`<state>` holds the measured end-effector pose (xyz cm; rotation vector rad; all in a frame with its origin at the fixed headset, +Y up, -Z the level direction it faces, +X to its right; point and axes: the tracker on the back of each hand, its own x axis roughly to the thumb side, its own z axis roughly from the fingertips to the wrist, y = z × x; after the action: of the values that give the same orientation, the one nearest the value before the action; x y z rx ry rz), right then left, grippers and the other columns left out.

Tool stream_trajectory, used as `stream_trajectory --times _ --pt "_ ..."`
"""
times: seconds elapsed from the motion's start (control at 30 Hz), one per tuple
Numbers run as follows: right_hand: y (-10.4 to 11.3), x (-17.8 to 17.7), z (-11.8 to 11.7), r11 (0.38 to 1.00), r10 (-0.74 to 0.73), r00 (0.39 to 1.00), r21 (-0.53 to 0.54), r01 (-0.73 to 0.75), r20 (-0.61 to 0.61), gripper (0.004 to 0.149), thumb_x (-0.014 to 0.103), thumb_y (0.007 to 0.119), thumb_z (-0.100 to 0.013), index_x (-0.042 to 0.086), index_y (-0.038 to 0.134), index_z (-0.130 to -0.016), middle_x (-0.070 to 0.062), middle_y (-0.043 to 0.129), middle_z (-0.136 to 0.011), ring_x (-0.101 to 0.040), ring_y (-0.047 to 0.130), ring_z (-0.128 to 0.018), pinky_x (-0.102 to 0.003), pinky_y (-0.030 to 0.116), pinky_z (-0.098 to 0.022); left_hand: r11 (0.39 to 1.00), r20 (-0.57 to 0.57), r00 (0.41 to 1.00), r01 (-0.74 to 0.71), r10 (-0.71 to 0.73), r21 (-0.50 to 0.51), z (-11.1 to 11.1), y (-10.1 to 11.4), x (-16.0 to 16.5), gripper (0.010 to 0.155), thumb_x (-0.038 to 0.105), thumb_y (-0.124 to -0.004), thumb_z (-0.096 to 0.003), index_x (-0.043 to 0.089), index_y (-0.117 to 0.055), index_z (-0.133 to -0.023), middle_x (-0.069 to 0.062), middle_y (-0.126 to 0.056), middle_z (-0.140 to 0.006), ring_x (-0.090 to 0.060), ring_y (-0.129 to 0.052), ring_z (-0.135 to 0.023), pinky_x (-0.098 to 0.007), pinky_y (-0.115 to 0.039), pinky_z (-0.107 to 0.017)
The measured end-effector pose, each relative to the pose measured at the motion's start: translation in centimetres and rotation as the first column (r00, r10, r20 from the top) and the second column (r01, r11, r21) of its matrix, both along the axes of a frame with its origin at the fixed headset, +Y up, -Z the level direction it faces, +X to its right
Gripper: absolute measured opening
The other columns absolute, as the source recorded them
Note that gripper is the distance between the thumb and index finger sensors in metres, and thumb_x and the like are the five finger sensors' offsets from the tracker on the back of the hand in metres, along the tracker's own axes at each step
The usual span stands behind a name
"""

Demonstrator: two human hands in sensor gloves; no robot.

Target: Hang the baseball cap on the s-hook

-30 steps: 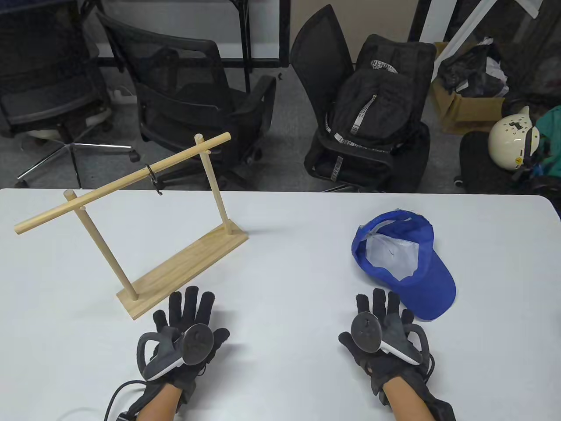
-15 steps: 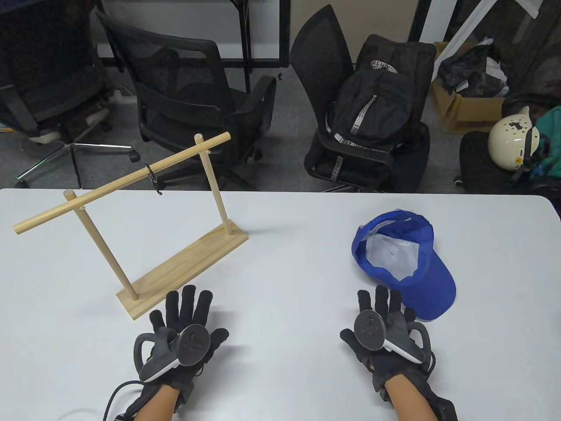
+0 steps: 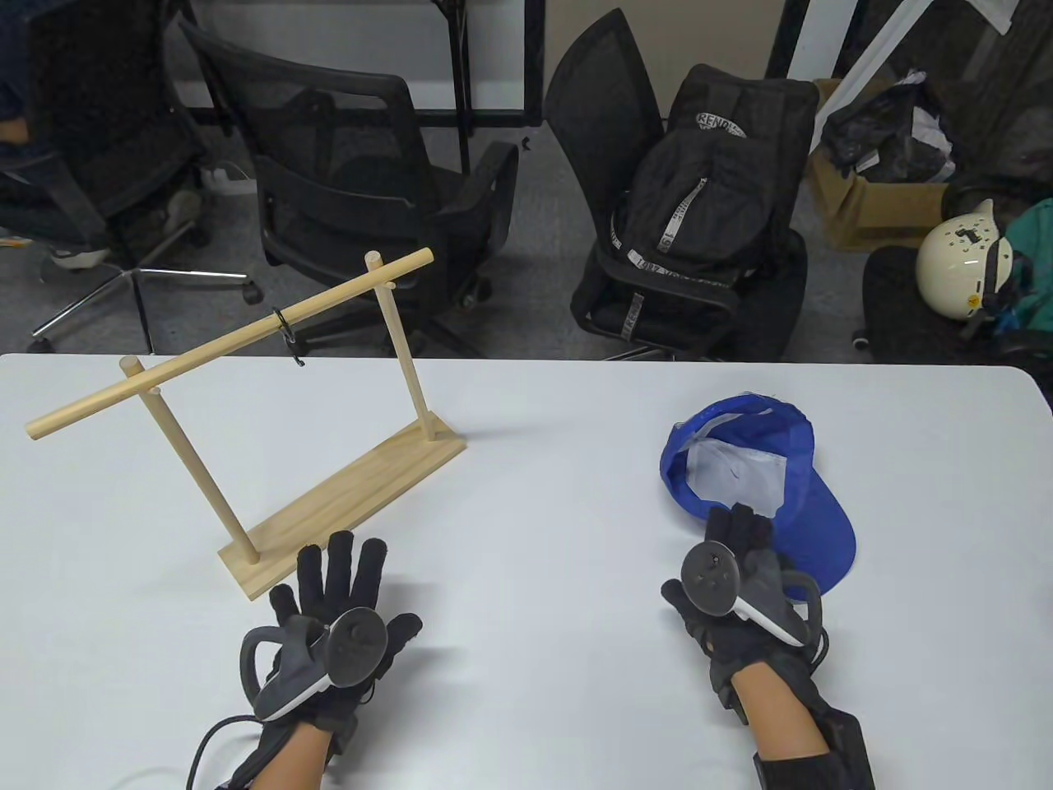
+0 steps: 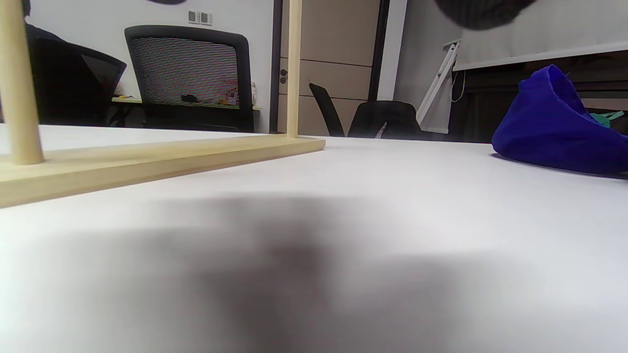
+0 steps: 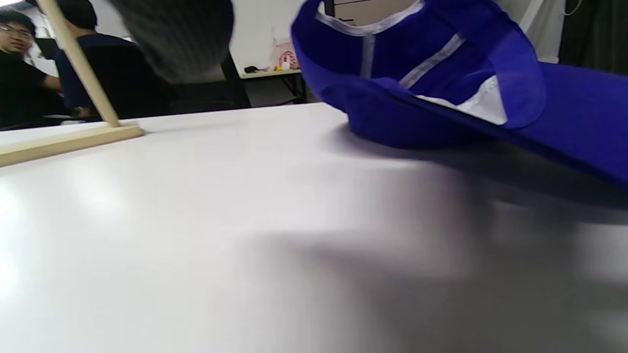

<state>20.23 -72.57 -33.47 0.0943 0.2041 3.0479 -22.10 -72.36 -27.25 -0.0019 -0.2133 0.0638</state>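
Observation:
The blue baseball cap lies upside down on the right of the white table, white lining up; it also shows in the right wrist view and the left wrist view. The black s-hook hangs from the bar of the wooden rack at the left. My right hand reaches over the cap's near edge where crown meets brim, fingers extended and close together, not closed on it. My left hand rests flat on the table with fingers spread, just in front of the rack's base.
The rack's base and posts show in the left wrist view and the right wrist view. Beyond the table's far edge stand office chairs, a black backpack and a white helmet.
My right hand has moved forward and its fingers now lie over the cap's near edge. My left hand has slid slightly left and toward me. The cap and rack have not moved.

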Motion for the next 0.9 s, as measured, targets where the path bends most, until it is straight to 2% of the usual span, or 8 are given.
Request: stream_trajectory --times 0.2,0.4,0.67,0.8,0.9 --pt "-1.9 1.8 -3.3 0.996 0.021 0.994 -0.084 -0.011 0.110 0.094 0.035 0.077 -0.052 -0.014 0.014 -0.103 -0.048 0.019 -0.103 -0.070 0.033 -0.095 -0.078 0.055 -0.057 1.000 -0.019 1.000 0.004 -0.004 -0.011 0.0 0.0 -0.3 0.095 0.065 -0.063 -0.0558 0.011 -0.028 -0.125 -0.035 -0.027 -0.128 -0.073 -0.040 -0.110 -0.088 -0.051 -0.061" --pt "-3.5 2.9 -4.9 0.990 0.047 0.985 -0.143 -0.023 0.166 0.088 0.028 0.074 -0.053 -0.015 0.015 -0.102 -0.049 0.023 -0.102 -0.068 0.037 -0.095 -0.073 0.059 -0.059 1.000 -0.040 0.999 0.007 -0.008 -0.016 0.1 0.0 -0.7 0.095 0.065 -0.064 -0.0557 0.011 -0.028 -0.125 -0.035 -0.027 -0.128 -0.073 -0.040 -0.110 -0.088 -0.052 -0.060" --pt "-5.0 3.4 -5.5 0.977 0.112 0.974 -0.202 -0.072 0.195 0.069 0.013 0.068 -0.053 -0.014 0.030 -0.103 -0.045 0.040 -0.102 -0.062 0.054 -0.094 -0.066 0.068 -0.058 1.000 -0.051 0.999 0.011 -0.012 -0.025 0.2 0.0 -0.8 0.094 0.065 -0.064 -0.0556 0.011 -0.029 -0.125 -0.035 -0.028 -0.128 -0.073 -0.041 -0.110 -0.088 -0.052 -0.060" --pt "-4.8 3.3 -5.6 0.973 0.183 0.964 -0.177 -0.149 0.193 0.063 0.010 0.068 -0.052 -0.011 0.039 -0.103 -0.042 0.049 -0.101 -0.059 0.062 -0.092 -0.063 0.072 -0.057 1.000 -0.045 0.999 0.006 -0.007 -0.026 0.1 0.0 -0.8 0.094 0.064 -0.064 -0.0557 0.011 -0.029 -0.125 -0.034 -0.028 -0.128 -0.072 -0.041 -0.110 -0.088 -0.052 -0.060" --pt "-4.0 3.3 -5.4 0.981 0.167 0.963 -0.134 -0.140 0.212 0.061 0.009 0.067 -0.051 -0.011 0.042 -0.103 -0.041 0.054 -0.100 -0.058 0.067 -0.091 -0.062 0.075 -0.056 1.000 -0.040 0.999 0.000 -0.001 -0.027 0.1 0.0 -0.8 0.094 0.064 -0.064 -0.0559 0.011 -0.030 -0.125 -0.035 -0.028 -0.128 -0.072 -0.041 -0.110 -0.088 -0.052 -0.060"
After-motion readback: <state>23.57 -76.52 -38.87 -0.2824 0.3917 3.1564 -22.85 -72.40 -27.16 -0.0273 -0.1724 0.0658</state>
